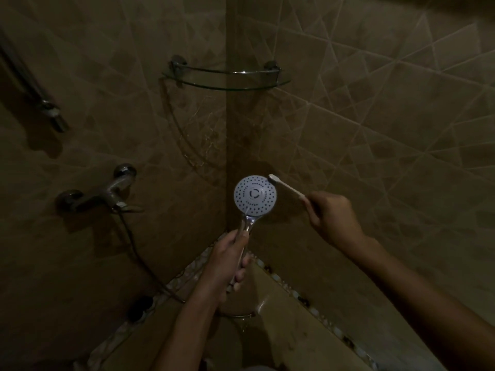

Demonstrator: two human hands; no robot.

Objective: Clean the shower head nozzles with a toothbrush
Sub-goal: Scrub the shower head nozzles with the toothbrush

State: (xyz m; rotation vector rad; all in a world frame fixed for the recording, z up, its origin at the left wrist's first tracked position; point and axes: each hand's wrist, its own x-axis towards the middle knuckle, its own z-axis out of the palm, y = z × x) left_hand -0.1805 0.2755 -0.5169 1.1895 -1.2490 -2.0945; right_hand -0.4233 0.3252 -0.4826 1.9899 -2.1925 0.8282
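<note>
A round white shower head [255, 194] with dark nozzle dots faces me in the middle of the dim shower corner. My left hand [227, 259] grips its chrome handle from below and holds it upright. My right hand [332, 216] holds the end of a white toothbrush [286, 186], which slants up to the left. The brush head touches the upper right rim of the shower head face.
A chrome mixer tap [107, 195] sits on the left wall, with the hose [139, 258] hanging down from it. A glass corner shelf [227, 79] hangs above. A metal rail [40, 100] is at the far left. Tiled walls meet behind the shower head; a pebble strip [294, 290] borders the floor.
</note>
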